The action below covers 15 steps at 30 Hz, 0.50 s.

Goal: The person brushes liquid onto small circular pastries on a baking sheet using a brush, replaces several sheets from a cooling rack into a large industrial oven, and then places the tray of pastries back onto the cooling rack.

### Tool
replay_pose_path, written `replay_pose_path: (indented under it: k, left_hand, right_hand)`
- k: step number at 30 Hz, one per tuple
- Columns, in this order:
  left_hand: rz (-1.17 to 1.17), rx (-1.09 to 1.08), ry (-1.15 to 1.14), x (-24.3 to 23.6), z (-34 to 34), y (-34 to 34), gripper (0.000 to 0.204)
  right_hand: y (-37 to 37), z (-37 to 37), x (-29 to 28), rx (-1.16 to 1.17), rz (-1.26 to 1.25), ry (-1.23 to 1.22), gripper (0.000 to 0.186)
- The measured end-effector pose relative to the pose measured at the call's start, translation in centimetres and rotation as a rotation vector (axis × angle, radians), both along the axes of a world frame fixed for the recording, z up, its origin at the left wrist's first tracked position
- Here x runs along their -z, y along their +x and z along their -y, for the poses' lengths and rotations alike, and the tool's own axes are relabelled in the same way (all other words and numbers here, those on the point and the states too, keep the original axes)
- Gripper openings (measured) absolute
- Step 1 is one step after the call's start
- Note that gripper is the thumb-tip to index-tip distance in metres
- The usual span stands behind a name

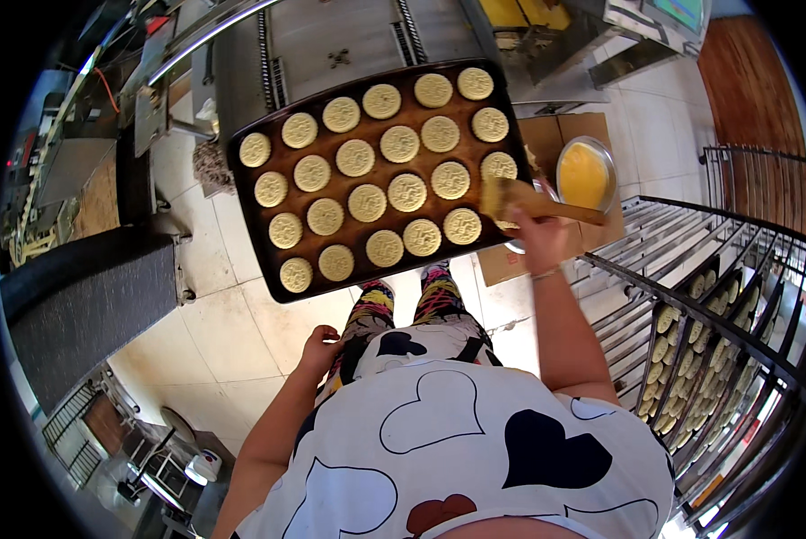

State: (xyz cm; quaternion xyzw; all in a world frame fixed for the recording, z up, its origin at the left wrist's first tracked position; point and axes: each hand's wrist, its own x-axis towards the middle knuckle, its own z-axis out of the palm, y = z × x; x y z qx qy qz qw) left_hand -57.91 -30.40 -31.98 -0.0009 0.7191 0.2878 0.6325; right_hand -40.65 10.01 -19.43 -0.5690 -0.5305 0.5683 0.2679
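A dark baking tray [335,286] carries several rows of round, pale yellow pastries [367,203] with patterned tops. My right hand [543,235] is closed around the wooden handle of a flat pastry brush [560,209]. Its bristles are over the pastries at the tray's right edge, hiding part of one; whether they touch is hard to tell. Beyond that edge, a metal bowl [613,180] holds a yellow liquid that looks like egg wash [583,175]. Low beside my left thigh, my left hand [320,349] hangs empty, its fingers loosely bent and slightly apart.
The tray rests at the near end of a metal machine bed [340,36]. Cardboard [510,263] lies under the bowl. On the right stands a black metal rack [672,310] with trays of pale pastries. A dark padded-looking block [93,310] stands left, above the tiled floor [214,332].
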Motion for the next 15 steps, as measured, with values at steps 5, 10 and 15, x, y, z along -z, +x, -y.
replay_pose_path:
  k: [5,10,15]
  left_hand:
    - [-0.011,-0.041,0.030,0.1,2.9,-1.5,0.028]
    - [-0.066,-0.070,0.010,2.0,7.8,-2.6,0.030]
    - [-0.052,-0.121,-0.043,2.8,11.8,-3.0,0.031]
  right_hand:
    - [-12.4,9.7,4.4,-0.184,-0.157,-0.195,0.060]
    - [-13.5,9.8,9.7,-0.276,0.286,0.523,0.052]
    - [-6.0,0.4,7.6,-0.084,0.436,0.535,0.036]
